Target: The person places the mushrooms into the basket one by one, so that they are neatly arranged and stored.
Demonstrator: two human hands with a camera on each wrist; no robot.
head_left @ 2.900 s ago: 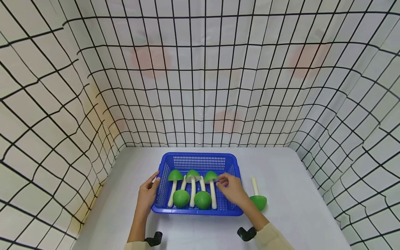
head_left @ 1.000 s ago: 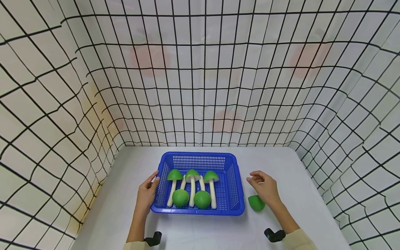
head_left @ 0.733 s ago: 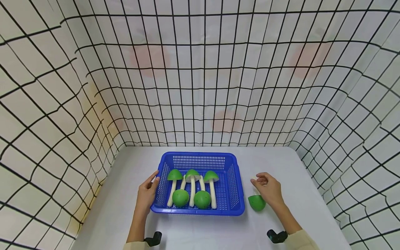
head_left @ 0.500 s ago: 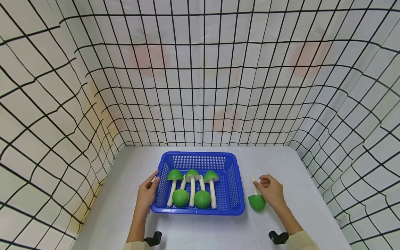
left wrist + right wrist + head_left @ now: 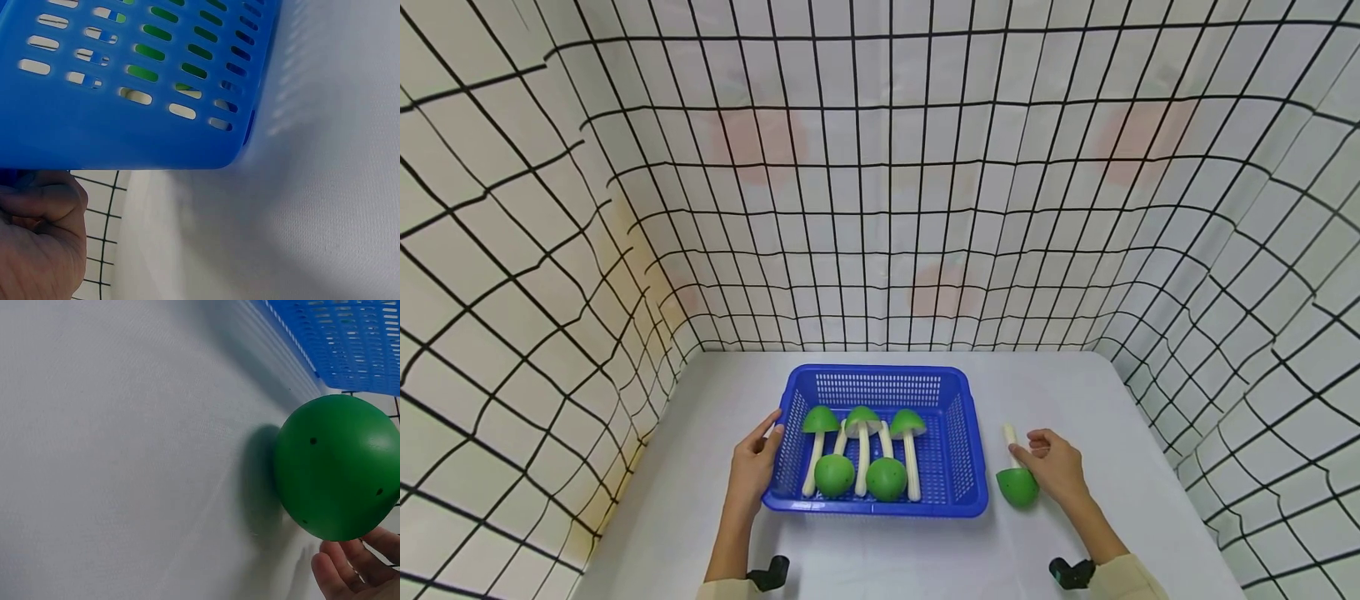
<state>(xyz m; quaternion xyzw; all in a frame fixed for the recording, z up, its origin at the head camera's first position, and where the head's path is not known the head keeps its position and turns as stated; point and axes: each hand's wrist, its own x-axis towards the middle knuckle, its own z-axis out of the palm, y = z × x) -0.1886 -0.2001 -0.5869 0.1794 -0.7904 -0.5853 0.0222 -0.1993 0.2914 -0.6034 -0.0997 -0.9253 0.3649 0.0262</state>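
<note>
A blue plastic basket [image 5: 880,510] with slotted walls stands on the table. Several toy mushrooms lie in it with green caps and white stems, some caps to the back and some to the front, like the front mushroom [image 5: 886,479]. My left hand [image 5: 752,467] grips the basket's left rim; its curled fingers show in the left wrist view. Right of the basket lies a single mushroom [image 5: 1018,488], stem pointing away. My right hand [image 5: 1057,467] is just right of its stem, thumb overlapping the stem and fingers loosely bent. In the right wrist view the cap [image 5: 337,465] partly hides the fingers.
The white table [image 5: 1120,467] carries the basket near its middle. White walls covered with black netting [image 5: 887,208] rise at the back and both sides. A black device [image 5: 1071,573] is on the right wrist, and another black device [image 5: 769,573] on the left.
My right hand has left the basket, moved right to the lone mushroom, then drawn slightly nearer, uncovering its stem. The left hand stays at the basket rim.
</note>
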